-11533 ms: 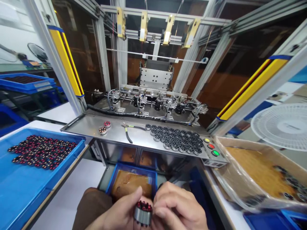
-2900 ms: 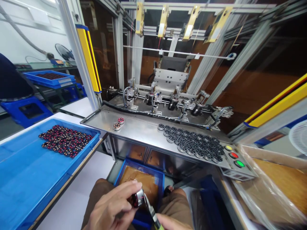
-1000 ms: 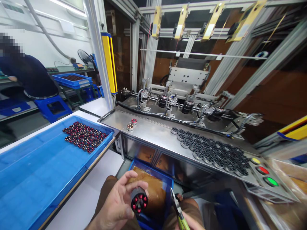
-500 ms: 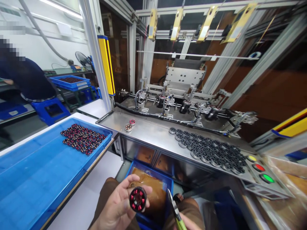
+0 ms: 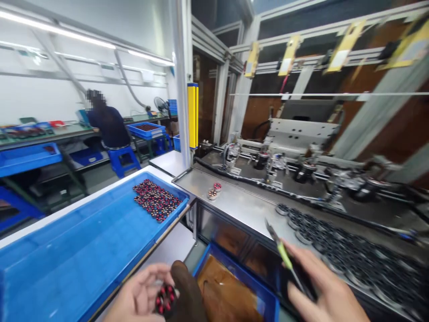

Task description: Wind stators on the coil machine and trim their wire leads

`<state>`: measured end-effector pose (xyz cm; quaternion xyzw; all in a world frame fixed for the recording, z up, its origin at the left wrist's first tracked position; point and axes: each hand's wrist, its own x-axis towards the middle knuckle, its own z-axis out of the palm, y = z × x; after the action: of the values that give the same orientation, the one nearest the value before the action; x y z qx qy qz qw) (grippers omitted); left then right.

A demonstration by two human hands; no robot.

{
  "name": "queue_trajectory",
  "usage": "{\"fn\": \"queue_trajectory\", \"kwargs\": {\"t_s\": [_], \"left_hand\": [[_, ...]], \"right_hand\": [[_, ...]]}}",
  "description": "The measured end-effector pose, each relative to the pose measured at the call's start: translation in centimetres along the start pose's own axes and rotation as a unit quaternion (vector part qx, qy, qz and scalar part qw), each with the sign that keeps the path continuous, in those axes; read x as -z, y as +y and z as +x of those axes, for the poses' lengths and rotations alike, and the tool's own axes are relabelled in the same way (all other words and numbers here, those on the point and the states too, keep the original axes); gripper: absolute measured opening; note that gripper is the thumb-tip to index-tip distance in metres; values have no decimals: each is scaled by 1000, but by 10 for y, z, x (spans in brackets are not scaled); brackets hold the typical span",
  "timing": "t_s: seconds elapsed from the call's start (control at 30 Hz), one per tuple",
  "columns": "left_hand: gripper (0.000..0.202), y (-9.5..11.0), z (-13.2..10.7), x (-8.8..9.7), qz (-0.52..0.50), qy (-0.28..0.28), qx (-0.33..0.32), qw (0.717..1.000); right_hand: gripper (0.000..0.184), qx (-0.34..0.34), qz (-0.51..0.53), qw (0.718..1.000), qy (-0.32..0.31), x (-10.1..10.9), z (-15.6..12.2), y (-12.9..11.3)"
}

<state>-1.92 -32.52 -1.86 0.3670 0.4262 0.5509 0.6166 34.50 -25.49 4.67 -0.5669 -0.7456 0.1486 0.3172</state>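
Observation:
My left hand [image 5: 139, 293] is low in front of me, its fingers closed round a round black motor stator [image 5: 165, 298] with red windings. Pliers [image 5: 279, 246] with yellow-green and black handles are in my right hand [image 5: 330, 286], jaws pointing up and away over the front edge of the metal shelf. Motion blurs that hand somewhat. Two more wound stators [image 5: 214, 191] sit together on the shelf's left part. Many dark metal rings [image 5: 348, 241] cover its right part, behind and beside my right hand.
A long blue tray [image 5: 83, 255] on the left holds many red-wound stators [image 5: 157, 200] at its far end. Behind the metal shelf [image 5: 241, 205] stands a fixture machine [image 5: 301, 134]. Below is a blue bin [image 5: 234, 295] with brown wrapping. A person [image 5: 109, 125] sits farther back.
The view has swung left. My right hand has risen with the pliers from near my lap to the shelf's edge. The stator in my left hand now sits lower and further left in view.

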Motion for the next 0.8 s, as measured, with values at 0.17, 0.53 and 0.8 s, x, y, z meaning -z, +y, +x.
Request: {"fn": "queue_trajectory", "kwargs": {"t_s": [0.17,0.53,0.8], "left_hand": [[52,54,74,120,254,219,-55,941],[33,34,226,274,393,396,-100,824],[35,12,260,270,456,378,-151,791]], "right_hand": [[60,-13,-205,979,9,-45,120,29],[57,18,-254,965,63,-86,160,66],[54,27,-266,962,59,-89,162,69]]}}
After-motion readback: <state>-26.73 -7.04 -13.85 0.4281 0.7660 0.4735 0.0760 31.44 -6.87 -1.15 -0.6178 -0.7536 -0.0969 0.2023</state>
